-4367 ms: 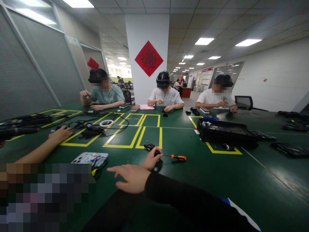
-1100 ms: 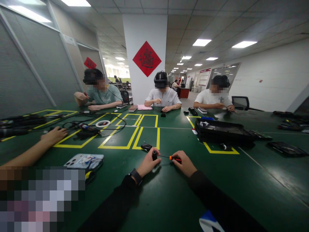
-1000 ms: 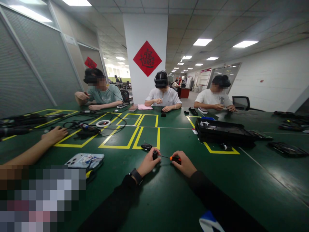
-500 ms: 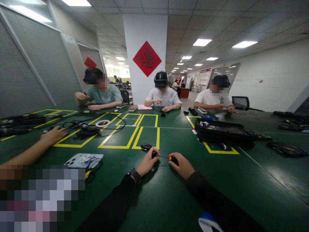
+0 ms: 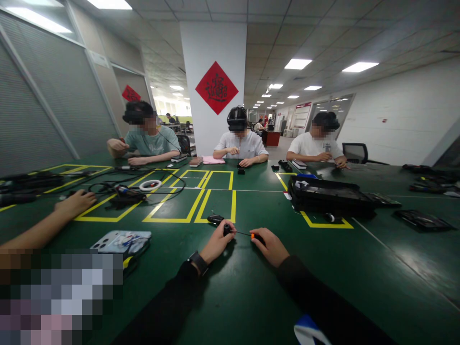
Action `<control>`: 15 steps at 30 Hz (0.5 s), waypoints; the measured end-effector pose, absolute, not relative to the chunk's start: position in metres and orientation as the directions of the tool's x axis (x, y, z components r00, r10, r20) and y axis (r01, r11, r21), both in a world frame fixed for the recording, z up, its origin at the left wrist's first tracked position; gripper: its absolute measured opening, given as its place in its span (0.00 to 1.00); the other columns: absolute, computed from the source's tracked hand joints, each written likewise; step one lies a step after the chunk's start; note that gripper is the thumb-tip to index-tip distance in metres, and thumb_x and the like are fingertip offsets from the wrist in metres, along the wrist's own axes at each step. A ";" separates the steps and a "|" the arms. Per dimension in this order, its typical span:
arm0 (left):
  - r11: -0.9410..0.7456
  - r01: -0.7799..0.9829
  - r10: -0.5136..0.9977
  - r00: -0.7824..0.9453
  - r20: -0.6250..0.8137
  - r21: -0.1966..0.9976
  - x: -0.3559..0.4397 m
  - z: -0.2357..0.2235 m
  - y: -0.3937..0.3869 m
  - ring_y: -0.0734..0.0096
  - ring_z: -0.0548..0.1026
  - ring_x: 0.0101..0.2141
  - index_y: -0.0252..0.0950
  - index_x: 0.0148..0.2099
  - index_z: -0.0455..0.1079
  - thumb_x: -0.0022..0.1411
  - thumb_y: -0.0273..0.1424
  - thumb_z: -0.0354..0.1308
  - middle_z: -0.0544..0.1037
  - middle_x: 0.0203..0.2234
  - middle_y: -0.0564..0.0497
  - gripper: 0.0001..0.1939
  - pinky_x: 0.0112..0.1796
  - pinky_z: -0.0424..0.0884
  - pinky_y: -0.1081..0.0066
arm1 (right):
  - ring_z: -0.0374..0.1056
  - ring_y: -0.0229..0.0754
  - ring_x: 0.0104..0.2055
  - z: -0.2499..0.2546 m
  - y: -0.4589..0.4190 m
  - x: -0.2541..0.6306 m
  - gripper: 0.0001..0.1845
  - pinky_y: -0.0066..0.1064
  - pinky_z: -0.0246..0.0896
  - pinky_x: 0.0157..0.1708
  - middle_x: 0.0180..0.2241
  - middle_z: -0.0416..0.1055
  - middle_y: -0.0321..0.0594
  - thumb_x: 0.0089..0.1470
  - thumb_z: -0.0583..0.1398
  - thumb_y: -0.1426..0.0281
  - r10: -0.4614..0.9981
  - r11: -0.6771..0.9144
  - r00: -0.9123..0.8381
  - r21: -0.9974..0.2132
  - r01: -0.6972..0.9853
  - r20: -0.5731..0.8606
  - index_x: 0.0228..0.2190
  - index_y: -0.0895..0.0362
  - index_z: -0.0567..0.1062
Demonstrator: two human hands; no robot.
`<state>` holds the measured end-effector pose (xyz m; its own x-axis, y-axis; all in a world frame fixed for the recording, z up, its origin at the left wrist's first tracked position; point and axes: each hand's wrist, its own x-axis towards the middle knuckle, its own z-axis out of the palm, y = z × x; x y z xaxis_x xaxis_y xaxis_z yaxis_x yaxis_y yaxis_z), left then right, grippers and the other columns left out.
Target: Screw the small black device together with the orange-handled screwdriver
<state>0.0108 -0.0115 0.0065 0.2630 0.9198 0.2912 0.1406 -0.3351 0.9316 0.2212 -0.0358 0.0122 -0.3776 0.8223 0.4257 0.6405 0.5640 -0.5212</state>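
My right hand (image 5: 270,245) is closed around the handle of a screwdriver (image 5: 243,233), black with an orange collar. Its thin shaft points left, and the tip meets or nearly meets what my left hand (image 5: 216,243) grips. That is a small black part (image 5: 227,230) with a rounded end, pinched between thumb and fingers; its exact kind is too small to make out. Just behind my left hand lies a black object (image 5: 215,219) on the green table (image 5: 244,297).
A long black casing (image 5: 330,194) lies to the right, with a small black-and-white roll (image 5: 333,218) before it. Cables and a white ring (image 5: 150,185) are at left, near a co-worker's hand (image 5: 76,203). A light-blue case (image 5: 124,241) is nearer. Three people sit opposite.
The whole view has shifted slightly. Both of my hands keep their holds, with the screwdriver and the black part in nearly the same position relative to each other.
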 end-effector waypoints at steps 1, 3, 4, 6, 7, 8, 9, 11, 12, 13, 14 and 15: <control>-0.339 0.143 0.919 0.263 0.295 0.930 0.011 0.007 -0.011 0.72 0.67 0.34 0.36 0.37 0.61 0.52 0.24 0.50 0.69 0.32 0.52 0.08 0.39 0.63 0.71 | 0.62 0.42 0.42 0.012 -0.036 0.221 0.13 0.36 0.56 0.44 0.39 0.68 0.42 0.54 0.52 0.69 0.822 0.565 -0.378 -0.521 0.640 0.426 0.42 0.56 0.69; -0.344 0.156 0.920 0.252 0.300 0.926 0.011 0.007 -0.012 0.72 0.67 0.35 0.36 0.36 0.61 0.51 0.24 0.50 0.69 0.32 0.52 0.08 0.40 0.63 0.70 | 0.62 0.42 0.42 0.012 -0.035 0.221 0.13 0.36 0.57 0.44 0.38 0.68 0.42 0.54 0.53 0.69 0.821 0.566 -0.381 -0.519 0.640 0.425 0.42 0.56 0.69; -0.347 0.163 0.921 0.246 0.302 0.924 0.011 0.008 -0.012 0.71 0.67 0.35 0.36 0.36 0.61 0.51 0.23 0.50 0.69 0.31 0.52 0.08 0.40 0.63 0.70 | 0.63 0.42 0.42 0.011 -0.035 0.221 0.13 0.36 0.57 0.44 0.38 0.68 0.42 0.54 0.53 0.69 0.820 0.567 -0.383 -0.517 0.641 0.425 0.42 0.55 0.69; -0.353 0.168 0.919 0.245 0.308 0.920 0.011 0.008 -0.012 0.71 0.67 0.35 0.36 0.36 0.61 0.51 0.23 0.50 0.69 0.31 0.52 0.08 0.40 0.62 0.70 | 0.63 0.42 0.42 0.011 -0.035 0.221 0.13 0.36 0.57 0.44 0.38 0.68 0.42 0.54 0.53 0.69 0.818 0.570 -0.387 -0.511 0.644 0.425 0.42 0.55 0.69; -0.357 0.167 0.918 0.248 0.311 0.919 0.011 0.008 -0.012 0.71 0.67 0.35 0.36 0.36 0.61 0.51 0.23 0.50 0.69 0.31 0.52 0.08 0.40 0.62 0.70 | 0.63 0.42 0.42 0.011 -0.035 0.221 0.13 0.36 0.57 0.43 0.38 0.68 0.42 0.54 0.53 0.69 0.818 0.570 -0.388 -0.509 0.645 0.424 0.42 0.55 0.69; -0.361 0.163 0.915 0.252 0.315 0.918 0.011 0.007 -0.012 0.72 0.67 0.35 0.36 0.36 0.61 0.51 0.24 0.50 0.69 0.31 0.52 0.08 0.40 0.62 0.70 | 0.63 0.43 0.42 0.011 -0.035 0.220 0.13 0.36 0.57 0.44 0.38 0.68 0.42 0.53 0.53 0.69 0.818 0.569 -0.388 -0.506 0.648 0.424 0.41 0.55 0.69; -0.365 0.157 0.912 0.258 0.318 0.918 0.012 0.007 -0.012 0.72 0.67 0.35 0.36 0.36 0.61 0.51 0.24 0.50 0.69 0.31 0.52 0.08 0.40 0.62 0.70 | 0.63 0.43 0.42 0.011 -0.034 0.220 0.13 0.36 0.57 0.44 0.38 0.68 0.42 0.53 0.53 0.69 0.819 0.568 -0.387 -0.504 0.650 0.423 0.41 0.55 0.69; -0.368 0.144 0.908 0.268 0.322 0.918 0.012 0.006 -0.011 0.72 0.67 0.34 0.36 0.36 0.61 0.50 0.24 0.50 0.69 0.31 0.53 0.08 0.40 0.62 0.70 | 0.62 0.43 0.42 0.011 -0.035 0.220 0.13 0.36 0.56 0.44 0.38 0.68 0.42 0.53 0.53 0.69 0.820 0.566 -0.386 -0.499 0.656 0.423 0.41 0.55 0.69; -0.368 0.140 0.907 0.272 0.321 0.919 0.012 0.006 -0.011 0.73 0.67 0.34 0.36 0.36 0.61 0.50 0.24 0.50 0.69 0.31 0.53 0.09 0.40 0.62 0.70 | 0.62 0.43 0.42 0.011 -0.035 0.220 0.13 0.36 0.56 0.44 0.38 0.68 0.42 0.53 0.53 0.69 0.820 0.565 -0.386 -0.497 0.659 0.422 0.41 0.55 0.69; -0.366 0.139 0.907 0.273 0.319 0.920 0.012 0.006 -0.011 0.73 0.67 0.34 0.36 0.36 0.61 0.50 0.23 0.50 0.69 0.31 0.53 0.09 0.40 0.62 0.70 | 0.62 0.43 0.42 0.011 -0.035 0.220 0.13 0.36 0.56 0.44 0.38 0.68 0.42 0.53 0.53 0.69 0.821 0.565 -0.386 -0.494 0.661 0.422 0.41 0.55 0.69; -0.364 0.141 0.909 0.270 0.317 0.921 0.012 0.006 -0.010 0.73 0.67 0.34 0.36 0.36 0.61 0.50 0.23 0.50 0.69 0.30 0.53 0.09 0.40 0.62 0.70 | 0.62 0.43 0.42 0.012 -0.035 0.220 0.12 0.36 0.56 0.43 0.38 0.68 0.42 0.53 0.53 0.69 0.822 0.563 -0.384 -0.493 0.664 0.421 0.41 0.55 0.69; -0.362 0.145 0.911 0.266 0.316 0.921 0.012 0.006 -0.010 0.73 0.67 0.34 0.36 0.36 0.61 0.50 0.23 0.50 0.69 0.30 0.53 0.08 0.40 0.62 0.70 | 0.62 0.43 0.42 0.012 -0.035 0.220 0.12 0.36 0.56 0.43 0.38 0.68 0.41 0.53 0.53 0.69 0.823 0.560 -0.382 -0.493 0.666 0.420 0.41 0.55 0.69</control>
